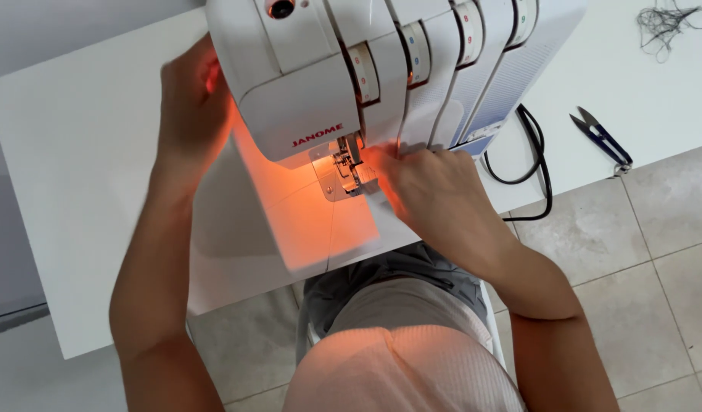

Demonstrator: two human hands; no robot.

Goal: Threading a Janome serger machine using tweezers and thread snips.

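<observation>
A white overlock sewing machine point(381, 69) stands on a white table point(69, 152). Its lamp throws orange light on a flat white piece of fabric point(320, 229) lying under the presser foot point(349, 169). My right hand point(431, 191) rests on the fabric just right of the presser foot, fingers pressed down on the cloth. My left hand point(191, 99) reaches behind the machine's left side; its fingers are partly hidden by the machine body, and what they touch cannot be seen.
Small blue-handled thread snips point(603, 139) lie on the table at the right. A black power cord point(538, 164) loops off the table edge. A tangle of dark thread point(668, 23) sits at the far right corner. Tiled floor lies below.
</observation>
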